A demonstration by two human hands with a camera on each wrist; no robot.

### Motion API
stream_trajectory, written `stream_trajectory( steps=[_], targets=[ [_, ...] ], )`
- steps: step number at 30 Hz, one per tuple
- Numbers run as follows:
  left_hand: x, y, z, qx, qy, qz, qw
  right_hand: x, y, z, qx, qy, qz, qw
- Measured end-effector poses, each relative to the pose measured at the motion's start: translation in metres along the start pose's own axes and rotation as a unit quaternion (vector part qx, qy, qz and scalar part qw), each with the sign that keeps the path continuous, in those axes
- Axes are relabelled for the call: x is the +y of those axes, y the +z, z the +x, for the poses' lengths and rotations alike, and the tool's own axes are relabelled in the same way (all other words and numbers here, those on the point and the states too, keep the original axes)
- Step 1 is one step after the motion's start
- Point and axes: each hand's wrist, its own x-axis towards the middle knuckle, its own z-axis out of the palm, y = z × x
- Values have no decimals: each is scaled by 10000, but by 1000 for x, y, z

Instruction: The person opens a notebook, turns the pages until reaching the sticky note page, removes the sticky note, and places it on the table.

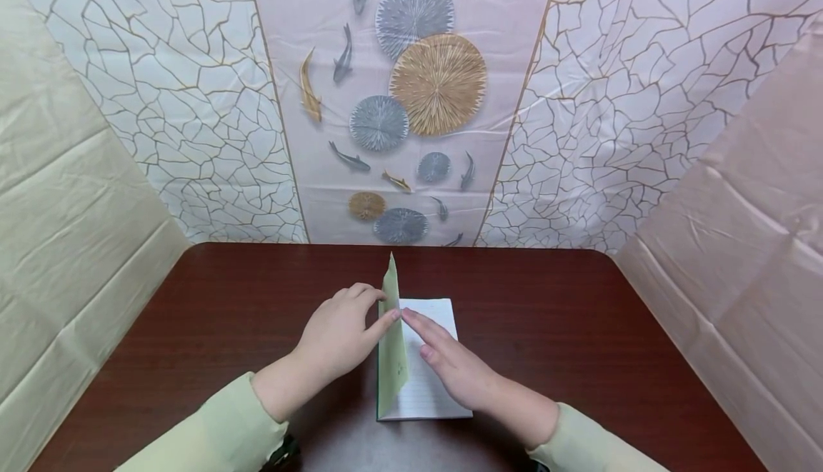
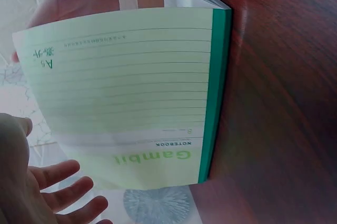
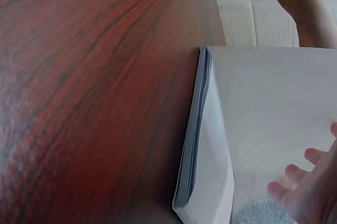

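A green A5 notebook (image 2: 126,82) with a dark green spine lies on the table, its front cover raised almost upright. Beneath the cover, lined white pages (image 1: 427,393) show. Beside the cover's outer face is my left hand (image 1: 341,329), thumb near the free edge and fingers spread in the left wrist view; contact is unclear. My right hand (image 1: 459,368) is above the pages on the inner side, its fingers extended toward the cover's free edge. The right wrist view shows its fingers (image 3: 297,174) apart, in front of the pale inner side of the cover.
The dark red-brown table (image 1: 546,329) extends around the notebook. Behind it hangs a patterned cloth (image 1: 398,172) with fish and round motifs. Pale cloth panels (image 1: 77,258) stand at both sides.
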Motion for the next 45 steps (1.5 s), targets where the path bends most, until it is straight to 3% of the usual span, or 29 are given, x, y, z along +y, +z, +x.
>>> stream_trajectory(
  steps=[17,30,36,45],
  targets=[
    [6,-12,0,273,73,2,9996,-2,5,4,-246,-301,-242,9990],
    [-6,-19,-10,495,-196,-122,9985,15,-5,-9,-331,76,-947,9949],
    [-21,-20,-19,646,-386,-194,9970,37,-17,-22,-489,226,-1664,9846],
    [-42,-22,-36,653,-766,-308,9944,71,-32,-35,-939,352,-2803,9547]
  ],
)
